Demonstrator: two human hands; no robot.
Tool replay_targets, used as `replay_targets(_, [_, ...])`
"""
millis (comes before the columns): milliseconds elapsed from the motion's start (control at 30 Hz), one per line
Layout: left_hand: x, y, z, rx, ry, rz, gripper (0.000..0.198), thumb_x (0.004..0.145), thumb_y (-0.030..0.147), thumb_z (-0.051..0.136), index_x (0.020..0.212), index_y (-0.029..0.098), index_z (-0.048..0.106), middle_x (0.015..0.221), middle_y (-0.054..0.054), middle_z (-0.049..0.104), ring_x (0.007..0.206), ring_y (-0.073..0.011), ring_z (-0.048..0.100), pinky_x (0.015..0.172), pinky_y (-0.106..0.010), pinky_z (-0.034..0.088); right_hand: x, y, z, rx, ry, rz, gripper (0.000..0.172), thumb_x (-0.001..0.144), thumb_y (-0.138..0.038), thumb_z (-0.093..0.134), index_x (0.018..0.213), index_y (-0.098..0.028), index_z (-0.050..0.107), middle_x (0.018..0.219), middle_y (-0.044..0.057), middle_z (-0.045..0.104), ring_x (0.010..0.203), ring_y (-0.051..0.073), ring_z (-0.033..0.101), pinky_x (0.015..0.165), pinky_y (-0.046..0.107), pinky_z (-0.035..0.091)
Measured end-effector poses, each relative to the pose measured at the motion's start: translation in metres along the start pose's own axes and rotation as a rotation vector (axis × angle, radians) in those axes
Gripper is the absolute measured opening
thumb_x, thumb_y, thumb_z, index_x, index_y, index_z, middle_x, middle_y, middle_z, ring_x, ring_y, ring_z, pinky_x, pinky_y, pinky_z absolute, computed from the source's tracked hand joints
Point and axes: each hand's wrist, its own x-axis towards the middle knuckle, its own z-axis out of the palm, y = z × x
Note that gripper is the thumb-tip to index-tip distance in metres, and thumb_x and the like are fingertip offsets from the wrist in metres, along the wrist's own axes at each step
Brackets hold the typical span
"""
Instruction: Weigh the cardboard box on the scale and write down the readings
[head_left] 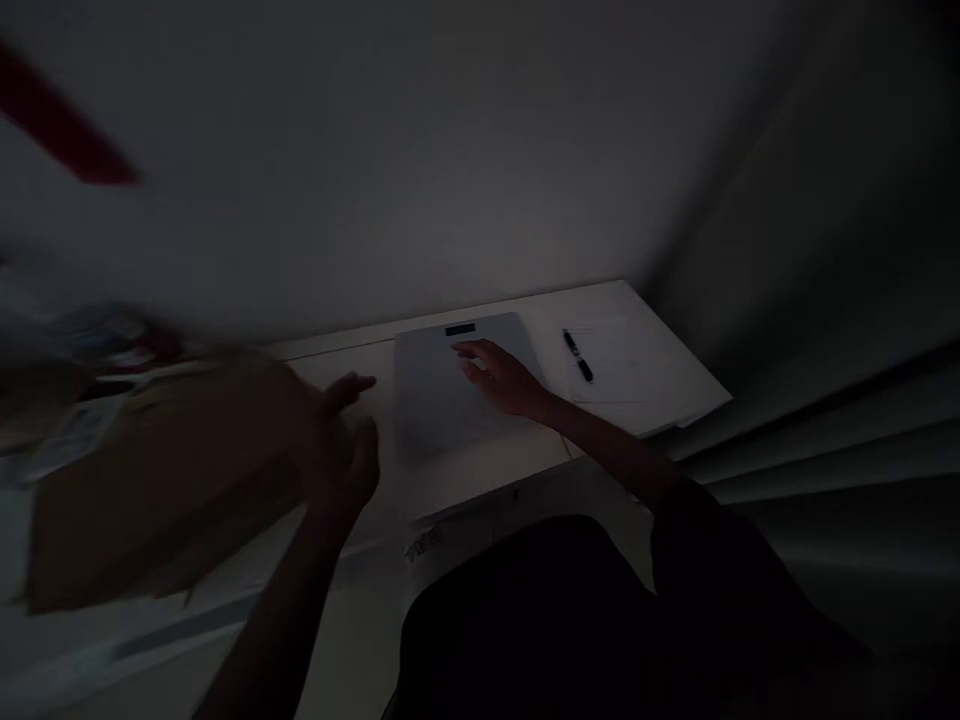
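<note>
The scene is dim and the left side is smeared by motion. My right hand [501, 373] rests on a flat white scale [442, 395] with a small dark display [460, 329] at its far edge; the fingers lie stretched on its top. My left hand [346, 440] is at the right edge of a brown cardboard box [165, 470], with fingers spread against it. Whether it grips the box is unclear.
A black pen [578, 356] lies on a sheet of paper [622, 360] at the right end of the white table [675, 395]. Blurred clutter [82, 350] sits at the far left. A plain wall stands behind the table.
</note>
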Motion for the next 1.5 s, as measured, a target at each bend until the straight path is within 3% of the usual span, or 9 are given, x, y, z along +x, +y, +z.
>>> replay_targets(167, [-0.004,0.019,0.074,0.059,-0.355,0.317,0.020,0.095,0.029,0.055,0.110,0.024,0.067,0.104,-0.007,0.073,0.091,-0.0209,0.068,0.079,-0.034,0.053,-0.036,0.043,-0.068,-0.403,0.140,0.091,0.034,0.103,-0.039,0.036,0.114,-0.017,0.060,0.110,0.013,0.064,0.101,0.022,0.057,0.080,0.033,0.047])
replay_targets(300, [-0.028,0.040,0.133,0.046,-0.657,0.663,0.027,0.097,0.016,0.046,0.117,0.022,0.062,0.101,-0.006,0.073,0.091,-0.0199,0.069,0.076,-0.032,0.055,-0.054,0.072,-0.113,-0.706,0.151,0.316,0.019,0.101,-0.032,0.044,0.106,-0.016,0.054,0.105,0.011,0.062,0.091,0.020,0.053,0.068,0.028,0.037])
replay_targets(467, [-0.054,0.065,0.199,0.251,-1.000,0.969,0.034,0.099,0.019,0.042,0.127,0.017,0.059,0.106,-0.009,0.072,0.095,-0.0233,0.068,0.076,-0.034,0.056,-0.055,0.092,-0.130,-0.797,0.056,0.451,0.033,0.102,-0.046,0.047,0.118,-0.017,0.049,0.108,0.010,0.066,0.082,0.018,0.057,0.057,0.028,0.029])
replay_targets(600, [-0.058,0.079,0.235,0.333,-1.077,1.015,0.036,0.098,0.019,0.043,0.131,0.015,0.057,0.120,-0.013,0.067,0.108,-0.0260,0.064,0.090,-0.038,0.056,-0.051,0.101,-0.128,-0.803,0.007,0.451,0.037,0.102,-0.044,0.046,0.128,-0.018,0.046,0.110,0.010,0.069,0.085,0.019,0.061,0.056,0.028,0.029])
replay_targets(933, [-0.066,0.055,0.248,0.316,-0.994,0.812,0.051,0.097,0.032,0.044,0.144,0.014,0.050,0.154,-0.019,0.047,0.145,-0.0404,0.041,0.119,-0.060,0.041,-0.049,0.107,-0.137,-0.608,-0.004,0.362,0.031,0.098,-0.024,0.044,0.126,-0.015,0.055,0.100,0.009,0.068,0.074,0.013,0.054,0.060,0.024,0.029])
replay_targets(1200, [-0.061,0.066,0.242,0.347,-1.062,0.767,0.046,0.096,0.029,0.045,0.137,0.012,0.053,0.148,-0.019,0.052,0.138,-0.0373,0.048,0.112,-0.054,0.046,-0.035,0.136,-0.204,0.483,0.201,0.351,0.029,0.087,-0.038,0.062,0.104,-0.015,0.056,0.087,0.007,0.070,0.081,0.013,0.068,0.073,0.023,0.053])
replay_targets(1333, [-0.056,0.075,0.242,0.350,-1.101,0.726,0.037,0.094,0.026,0.046,0.127,0.013,0.057,0.135,-0.016,0.060,0.125,-0.0337,0.055,0.098,-0.049,0.053,-0.042,0.156,-0.204,0.340,0.288,0.300,0.049,0.073,-0.056,0.080,0.084,-0.017,0.054,0.069,0.001,0.064,0.064,0.009,0.061,0.060,0.019,0.048])
replay_targets(1433, [-0.055,0.078,0.244,0.347,-1.118,0.703,0.026,0.092,0.021,0.045,0.113,0.016,0.059,0.118,-0.013,0.063,0.110,-0.0303,0.059,0.086,-0.046,0.054,-0.044,0.168,-0.191,0.328,0.377,0.317,0.051,0.090,-0.067,0.053,0.076,-0.017,0.053,0.045,-0.007,0.039,0.040,0.005,0.035,0.042,0.018,0.030])
replay_targets(1500, [-0.056,0.077,0.245,0.343,-1.109,0.701,0.024,0.091,0.019,0.044,0.109,0.017,0.059,0.115,-0.012,0.063,0.108,-0.0299,0.058,0.084,-0.046,0.053,-0.043,0.172,-0.184,0.361,0.327,0.372,0.046,0.095,-0.060,0.046,0.087,-0.016,0.058,0.047,-0.005,0.046,0.040,0.007,0.040,0.042,0.019,0.031])
